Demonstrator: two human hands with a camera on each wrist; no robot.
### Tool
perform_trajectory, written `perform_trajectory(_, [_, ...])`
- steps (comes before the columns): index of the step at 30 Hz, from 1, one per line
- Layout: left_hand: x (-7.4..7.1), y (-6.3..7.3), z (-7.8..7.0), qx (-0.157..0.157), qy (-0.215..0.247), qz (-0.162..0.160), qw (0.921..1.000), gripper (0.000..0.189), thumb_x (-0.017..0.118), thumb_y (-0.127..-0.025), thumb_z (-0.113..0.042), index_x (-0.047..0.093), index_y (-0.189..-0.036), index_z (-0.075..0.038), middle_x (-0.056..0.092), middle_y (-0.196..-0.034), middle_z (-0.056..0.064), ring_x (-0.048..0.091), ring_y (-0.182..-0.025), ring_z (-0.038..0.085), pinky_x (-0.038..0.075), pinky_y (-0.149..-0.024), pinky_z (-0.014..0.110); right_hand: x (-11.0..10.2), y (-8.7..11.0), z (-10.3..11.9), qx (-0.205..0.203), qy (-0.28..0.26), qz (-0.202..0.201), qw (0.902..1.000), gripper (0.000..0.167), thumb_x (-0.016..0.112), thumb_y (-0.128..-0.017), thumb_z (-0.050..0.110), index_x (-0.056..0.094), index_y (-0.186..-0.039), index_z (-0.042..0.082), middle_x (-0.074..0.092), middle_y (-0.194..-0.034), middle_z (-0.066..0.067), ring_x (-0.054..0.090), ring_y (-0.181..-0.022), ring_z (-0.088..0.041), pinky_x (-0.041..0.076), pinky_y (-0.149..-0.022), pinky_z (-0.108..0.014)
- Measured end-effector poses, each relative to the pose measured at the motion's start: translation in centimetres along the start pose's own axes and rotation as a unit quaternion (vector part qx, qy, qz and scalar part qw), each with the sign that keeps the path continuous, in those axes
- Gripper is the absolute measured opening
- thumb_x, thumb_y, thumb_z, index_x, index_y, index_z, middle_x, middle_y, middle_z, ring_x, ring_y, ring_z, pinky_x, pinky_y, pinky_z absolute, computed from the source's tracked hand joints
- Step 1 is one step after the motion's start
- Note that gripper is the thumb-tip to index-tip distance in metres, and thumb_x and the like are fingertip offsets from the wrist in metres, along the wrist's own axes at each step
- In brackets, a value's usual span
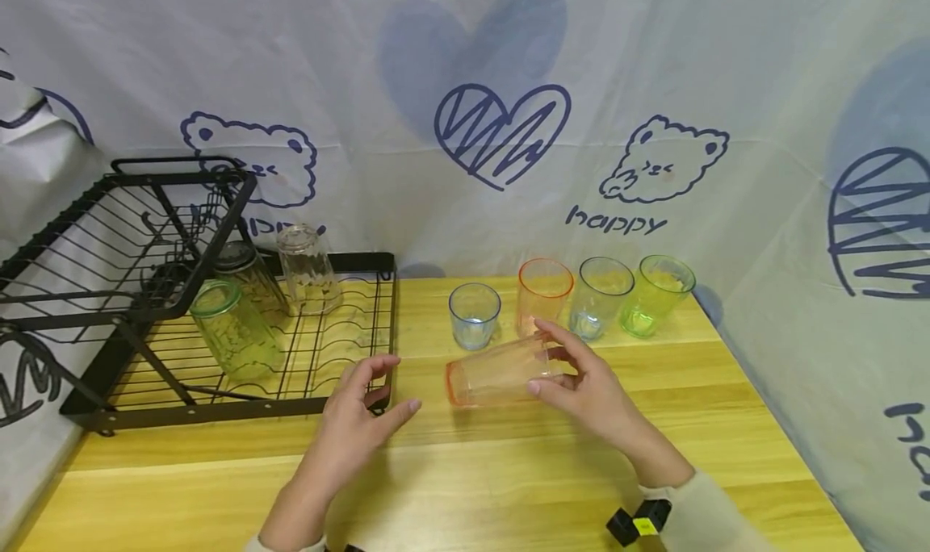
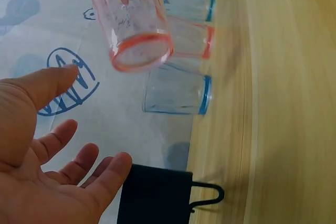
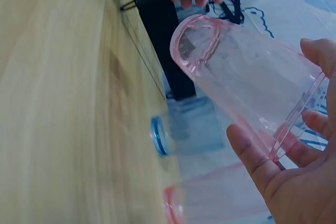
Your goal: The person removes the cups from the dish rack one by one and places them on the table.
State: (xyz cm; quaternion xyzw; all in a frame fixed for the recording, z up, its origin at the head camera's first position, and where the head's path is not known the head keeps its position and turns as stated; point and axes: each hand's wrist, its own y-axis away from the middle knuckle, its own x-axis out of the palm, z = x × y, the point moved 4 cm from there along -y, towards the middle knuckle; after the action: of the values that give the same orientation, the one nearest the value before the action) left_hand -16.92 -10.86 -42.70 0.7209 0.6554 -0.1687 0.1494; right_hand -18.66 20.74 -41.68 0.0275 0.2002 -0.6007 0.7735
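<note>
My right hand [image 1: 592, 391] grips a clear pink-orange drinking glass [image 1: 497, 372] near its rim, thumb on one side and fingers on the other. The glass lies tilted on its side in the air, its thick base toward my left hand [image 1: 356, 419]. That left hand holds nothing; its fingers and thumb are spread apart beside the rack's right corner. In the left wrist view the base of the glass [image 2: 140, 52] hangs beyond the left fingertips. The right wrist view shows the right thumb and fingers around the open end of the glass [image 3: 252, 72].
Behind the held glass stand a short blue glass [image 1: 475, 318], an orange-rimmed glass [image 1: 545, 290], a tall blue glass [image 1: 601, 298] and a yellow-green glass [image 1: 656, 298]. The black dish rack [image 1: 218, 411] at left holds a green glass [image 1: 236, 334], a clear glass [image 1: 308, 269] and a dark glass [image 1: 254, 282].
</note>
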Motion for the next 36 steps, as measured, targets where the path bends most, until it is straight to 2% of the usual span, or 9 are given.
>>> perform_trajectory(3, [-0.3, 0.0, -0.1, 0.026, -0.051, -0.022, 0.9981, 0.056, 0.084, -0.092, -0.021, 0.059, -0.142, -0.017, 0.052, -0.146, 0.010, 0.068, -0.122, 0.040, 0.061, -0.098, 0.049, -1.0, 0.1, -0.1, 0.025, 0.039, -0.012, 0.9989, 0.081, 0.081, -0.094, 0.015, 0.040, -0.163, 0.020, 0.049, -0.155, -0.013, 0.055, -0.132, -0.036, 0.060, -0.094, -0.027])
perform_trajectory(6, [-0.5, -0.1, -0.1, 0.047, -0.100, -0.046, 0.9928, 0.051, 0.083, -0.093, -0.021, 0.063, -0.140, -0.016, 0.054, -0.145, 0.010, 0.069, -0.117, 0.036, 0.062, -0.093, 0.049, -2.1, 0.3, -0.1, 0.042, 0.088, -0.026, 0.9949, 0.083, 0.082, -0.094, 0.024, 0.038, -0.164, 0.020, 0.049, -0.156, -0.008, 0.055, -0.132, -0.030, 0.058, -0.095, -0.028])
perform_trajectory(11, [-1.0, -0.3, 0.2, 0.082, -0.186, -0.077, 0.9760, 0.051, 0.082, -0.093, -0.025, 0.065, -0.140, -0.014, 0.058, -0.144, 0.012, 0.057, -0.131, 0.037, 0.052, -0.106, 0.059, -3.8, 0.5, 0.0, 0.040, 0.154, -0.044, 0.9862, 0.084, 0.083, -0.094, 0.030, 0.038, -0.163, 0.017, 0.055, -0.149, -0.007, 0.058, -0.129, -0.029, 0.060, -0.094, -0.037])
perform_trajectory(16, [-1.2, -0.6, 0.8, 0.117, -0.240, -0.082, 0.9602, 0.059, 0.085, -0.091, -0.024, 0.063, -0.142, -0.006, 0.061, -0.143, 0.018, 0.051, -0.139, 0.041, 0.038, -0.119, 0.064, -5.1, 0.6, 0.3, 0.024, 0.224, -0.048, 0.9731, 0.083, 0.082, -0.094, 0.032, 0.040, -0.162, 0.013, 0.056, -0.148, -0.011, 0.062, -0.123, -0.030, 0.062, -0.090, -0.041])
perform_trajectory(21, [-1.0, -0.8, 1.4, 0.098, -0.275, -0.058, 0.9547, 0.066, 0.082, -0.093, -0.031, 0.057, -0.149, -0.006, 0.057, -0.150, 0.021, 0.044, -0.147, 0.044, 0.015, -0.123, 0.076, -6.1, 0.6, 0.7, 0.020, 0.269, -0.032, 0.9623, 0.082, 0.080, -0.095, 0.038, 0.040, -0.162, 0.013, 0.052, -0.153, -0.016, 0.061, -0.120, -0.032, 0.063, -0.088, -0.046])
perform_trajectory(25, [-0.8, -0.8, 1.6, 0.092, -0.282, -0.046, 0.9537, 0.066, 0.079, -0.096, -0.032, 0.054, -0.152, -0.007, 0.054, -0.155, 0.021, 0.039, -0.151, 0.045, 0.008, -0.123, 0.078, -7.0, 0.8, 1.1, 0.034, 0.300, -0.019, 0.9531, 0.083, 0.078, -0.096, 0.045, 0.040, -0.163, 0.014, 0.049, -0.156, -0.018, 0.061, -0.120, -0.035, 0.062, -0.087, -0.047])
perform_trajectory(29, [-0.7, -0.6, 1.6, 0.097, -0.290, -0.041, 0.9513, 0.064, 0.077, -0.097, -0.031, 0.054, -0.153, -0.008, 0.054, -0.156, 0.020, 0.040, -0.151, 0.045, 0.004, -0.123, 0.078, -8.0, 0.9, 1.7, 0.042, 0.342, -0.017, 0.9386, 0.083, 0.076, -0.096, 0.050, 0.043, -0.160, 0.010, 0.051, -0.153, -0.022, 0.064, -0.116, -0.038, 0.062, -0.082, -0.046])
perform_trajectory(33, [-0.6, -0.6, 1.7, 0.099, -0.298, -0.037, 0.9485, 0.062, 0.076, -0.098, -0.031, 0.056, -0.151, -0.006, 0.055, -0.155, 0.019, 0.042, -0.150, 0.045, 0.003, -0.123, 0.077, -9.3, 0.9, 1.8, 0.062, 0.377, -0.019, 0.9241, 0.085, 0.075, -0.096, 0.052, 0.043, -0.159, 0.006, 0.050, -0.153, -0.028, 0.058, -0.126, -0.048, 0.056, -0.094, -0.062])
perform_trajectory(36, [-0.5, -0.6, 1.7, 0.100, -0.299, -0.035, 0.9485, 0.061, 0.076, -0.098, -0.031, 0.057, -0.150, -0.005, 0.057, -0.154, 0.019, 0.044, -0.150, 0.043, 0.002, -0.124, 0.076, -10.7, 0.8, 1.6, 0.074, 0.398, -0.024, 0.9141, 0.085, 0.076, -0.095, 0.049, 0.043, -0.158, 0.000, 0.048, -0.154, -0.032, 0.048, -0.136, -0.055, 0.044, -0.106, -0.073])
